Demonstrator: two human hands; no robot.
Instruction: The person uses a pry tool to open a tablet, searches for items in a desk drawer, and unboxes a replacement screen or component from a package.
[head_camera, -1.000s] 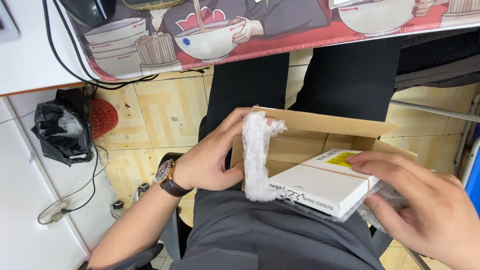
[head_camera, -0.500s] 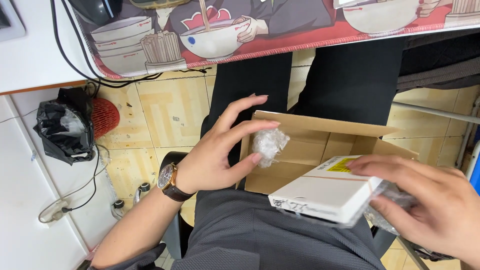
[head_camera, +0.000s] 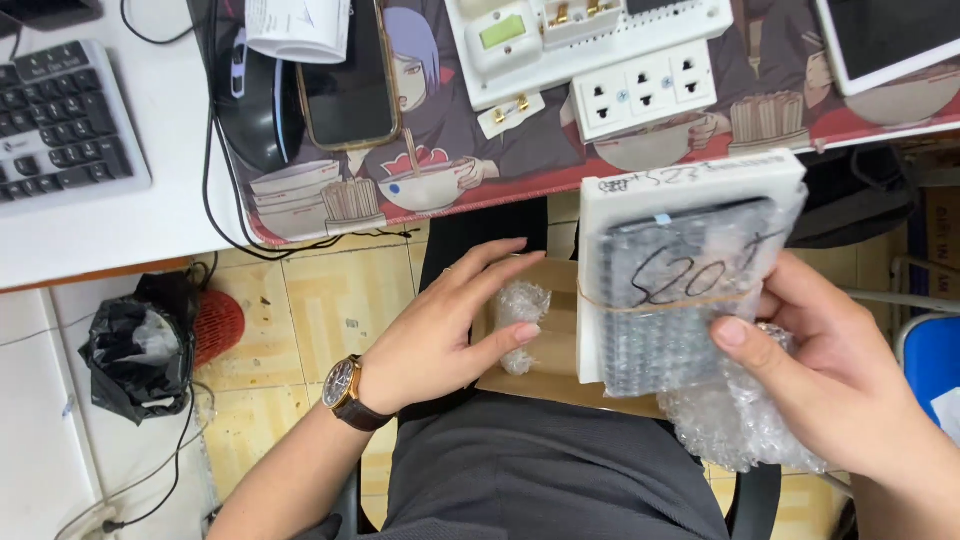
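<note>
The right hand (head_camera: 840, 380) pinches the white box (head_camera: 690, 270) with its bubble wrap (head_camera: 740, 420). The left hand (head_camera: 450, 335) fingers curl on a wrap ball (head_camera: 522, 310) inside the cardboard box (head_camera: 560, 340). Best keep the white box level.

Seated at a white desk (head_camera: 120, 235), a person has an open cardboard box (head_camera: 550, 345) on the lap, and the left hand (head_camera: 450, 335), with a wristwatch (head_camera: 345, 392) on its wrist, pinches a small wad of bubble wrap (head_camera: 522, 318) just above the box's opening. To the right of the box, the right hand (head_camera: 835, 375) holds up a white flat package (head_camera: 690, 270) with a bubble-wrapped dark item bound to its face by a rubber band, loose bubble wrap (head_camera: 735, 415) bunched beneath it. Left of the box, a black bag (head_camera: 135, 345) sits on the tiled floor.
</note>
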